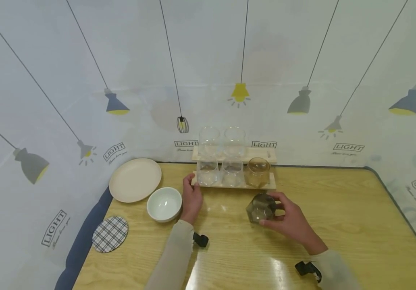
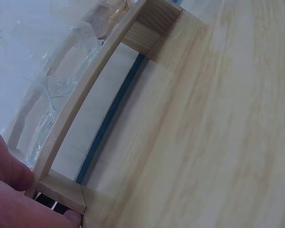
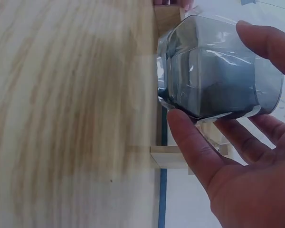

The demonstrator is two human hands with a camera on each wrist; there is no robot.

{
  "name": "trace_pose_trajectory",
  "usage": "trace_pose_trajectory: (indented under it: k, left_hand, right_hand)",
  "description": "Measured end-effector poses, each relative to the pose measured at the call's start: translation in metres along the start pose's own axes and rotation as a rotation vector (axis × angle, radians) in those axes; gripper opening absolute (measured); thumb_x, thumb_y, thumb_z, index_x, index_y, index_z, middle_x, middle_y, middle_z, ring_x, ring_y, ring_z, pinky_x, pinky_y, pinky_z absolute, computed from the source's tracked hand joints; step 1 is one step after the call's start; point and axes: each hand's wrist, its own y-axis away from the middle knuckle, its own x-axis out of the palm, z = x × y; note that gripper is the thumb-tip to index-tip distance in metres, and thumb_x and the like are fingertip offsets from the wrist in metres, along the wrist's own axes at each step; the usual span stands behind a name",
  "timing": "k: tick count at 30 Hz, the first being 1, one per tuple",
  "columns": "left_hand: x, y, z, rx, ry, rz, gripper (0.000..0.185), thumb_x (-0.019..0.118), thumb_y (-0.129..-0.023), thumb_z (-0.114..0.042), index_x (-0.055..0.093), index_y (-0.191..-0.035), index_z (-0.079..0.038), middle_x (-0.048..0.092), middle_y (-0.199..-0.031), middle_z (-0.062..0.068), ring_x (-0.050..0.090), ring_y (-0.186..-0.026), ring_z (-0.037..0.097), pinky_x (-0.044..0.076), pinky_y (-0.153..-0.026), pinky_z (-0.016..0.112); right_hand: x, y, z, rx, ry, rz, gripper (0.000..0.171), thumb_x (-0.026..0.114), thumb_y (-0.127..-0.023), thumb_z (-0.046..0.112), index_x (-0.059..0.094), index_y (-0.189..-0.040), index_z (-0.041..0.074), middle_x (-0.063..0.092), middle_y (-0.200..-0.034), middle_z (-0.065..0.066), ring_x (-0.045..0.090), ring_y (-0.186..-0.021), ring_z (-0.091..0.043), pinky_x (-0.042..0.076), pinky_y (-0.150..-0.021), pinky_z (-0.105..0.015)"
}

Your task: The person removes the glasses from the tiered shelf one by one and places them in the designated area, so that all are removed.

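Note:
A smoky grey faceted glass (image 1: 261,209) is held by my right hand (image 1: 293,221), in front of the right end of a two-tier wooden rack (image 1: 262,154). In the right wrist view, thumb and fingers span the grey glass (image 3: 218,71), its faceted base toward the table side. My left hand (image 1: 192,201) grips the left end of the lower shelf; the left wrist view shows fingers around the wooden end (image 2: 61,192). Two clear glasses (image 1: 208,172) and an amber glass (image 1: 258,173) stand on the lower tier. Another two clear glasses (image 1: 234,141) occupy the upper tier.
Left of my left hand is a white bowl (image 1: 164,204). Behind it lies a cream plate (image 1: 135,180), and a checked round coaster (image 1: 110,234) rests nearer the table's left edge. A lamp-printed curtain (image 1: 208,60) borders the wooden table (image 1: 237,249) at the back and sides.

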Motion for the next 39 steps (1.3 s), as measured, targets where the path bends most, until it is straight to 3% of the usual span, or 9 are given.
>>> trace_pose_trajectory:
  k: [9, 18, 23, 29, 33, 39]
  left_hand:
    - [0.001, 0.003, 0.001, -0.007, 0.011, 0.001, 0.039, 0.045, -0.109, -0.008, 0.046, -0.148, -0.009, 0.040, -0.167, 0.022, 0.035, -0.158, 0.033, 0.031, -0.129, 0.052]
    - [0.000, 0.002, 0.001, 0.010, 0.026, 0.007, 0.039, 0.044, -0.110, -0.008, 0.045, -0.149, -0.008, 0.039, -0.168, 0.021, 0.034, -0.158, 0.032, 0.032, -0.128, 0.052]
    - [0.000, 0.004, 0.001, -0.001, 0.027, 0.014, 0.039, 0.044, -0.110, -0.009, 0.045, -0.149, -0.009, 0.038, -0.168, 0.021, 0.035, -0.157, 0.032, 0.033, -0.128, 0.052]
    - [0.000, 0.005, 0.001, -0.024, 0.014, 0.024, 0.040, 0.044, -0.111, -0.011, 0.043, -0.151, -0.011, 0.038, -0.169, 0.019, 0.035, -0.158, 0.030, 0.032, -0.129, 0.050]
    - [-0.001, 0.004, -0.001, -0.003, 0.021, 0.020, 0.040, 0.044, -0.111, -0.010, 0.043, -0.151, -0.009, 0.039, -0.168, 0.020, 0.040, -0.154, 0.030, 0.035, -0.126, 0.052]
    - [-0.001, 0.002, -0.001, 0.002, 0.010, 0.017, 0.039, 0.043, -0.111, -0.011, 0.044, -0.150, -0.010, 0.039, -0.168, 0.019, 0.044, -0.151, 0.030, 0.039, -0.122, 0.052]
  right_hand:
    - [0.008, 0.002, -0.006, 0.019, 0.030, 0.017, 0.086, 0.096, -0.078, 0.028, 0.050, -0.150, 0.013, 0.057, -0.144, -0.018, 0.064, -0.122, -0.046, 0.064, -0.081, -0.027]
    - [0.009, 0.002, -0.005, 0.017, 0.029, 0.036, 0.086, 0.095, -0.080, 0.030, 0.048, -0.150, 0.012, 0.057, -0.142, -0.020, 0.066, -0.121, -0.045, 0.064, -0.082, -0.027]
    - [0.007, 0.003, -0.002, 0.026, 0.111, 0.044, 0.091, 0.094, -0.080, 0.039, 0.046, -0.152, 0.011, 0.056, -0.146, -0.018, 0.066, -0.123, -0.042, 0.064, -0.087, -0.033]
    - [-0.002, -0.001, 0.006, -0.058, 0.225, 0.005, 0.088, 0.089, -0.084, 0.048, 0.047, -0.152, 0.013, 0.059, -0.145, -0.010, 0.061, -0.131, -0.035, 0.062, -0.096, -0.044]
    - [-0.010, -0.009, 0.017, -0.132, 0.247, -0.036, 0.078, 0.086, -0.089, 0.041, 0.050, -0.151, 0.009, 0.060, -0.144, -0.013, 0.060, -0.131, -0.036, 0.062, -0.094, -0.049]
    - [-0.019, -0.019, 0.041, -0.206, 0.247, -0.090, 0.067, 0.083, -0.093, 0.028, 0.052, -0.148, 0.006, 0.064, -0.136, -0.009, 0.063, -0.125, -0.032, 0.064, -0.090, -0.048]
